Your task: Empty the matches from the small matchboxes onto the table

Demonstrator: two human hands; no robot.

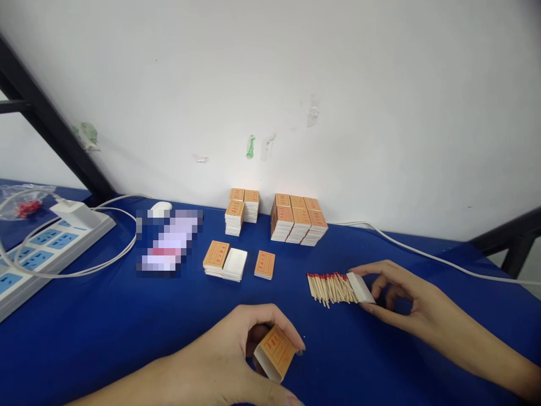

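Observation:
My left hand [253, 361] is curled around an orange matchbox sleeve [276, 351], whose open end faces me. Between the thumb and fingers of my right hand [401, 293] is a white matchbox tray [360, 287], tipped on its side at the table. Against that tray lies a row of loose matches [332, 288], their red heads pointing toward the wall. Farther left are a closed matchbox [265, 264], a white tray [235, 264] and a small stack of matchboxes [217, 256] beside it.
Stacked matchboxes [299, 217] stand by the wall, with a smaller group [235, 214] to their left. A white power strip [54, 248] with cables lies at the left, near a blurred-out flat object [171, 242] and a white mouse-like item [160, 209]. A cable [422, 263] runs along the right.

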